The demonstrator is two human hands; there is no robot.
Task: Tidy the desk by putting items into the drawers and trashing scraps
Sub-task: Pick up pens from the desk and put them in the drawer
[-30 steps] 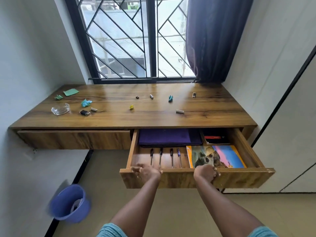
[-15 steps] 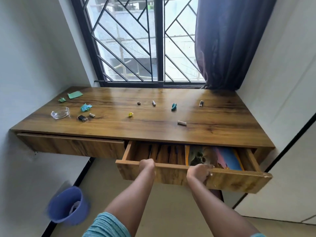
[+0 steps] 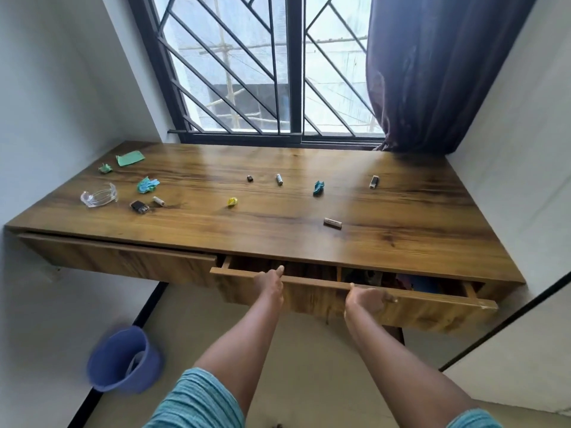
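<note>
The left hand [image 3: 272,282] and right hand [image 3: 366,299] press flat, fingers straight, on the drawer [image 3: 417,313]; left fingertips [image 3: 280,269] over its edge may get pinched under the desk [image 3: 278,236].

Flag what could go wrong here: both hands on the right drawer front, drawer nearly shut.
1. The left hand has fingers over the top edge of the right drawer, close under the desk lip: a pinch is possible if it is pushed home.
2. The yellow scrap and the small cylinder lie on the desk; shutting now likely means reopening.
</note>
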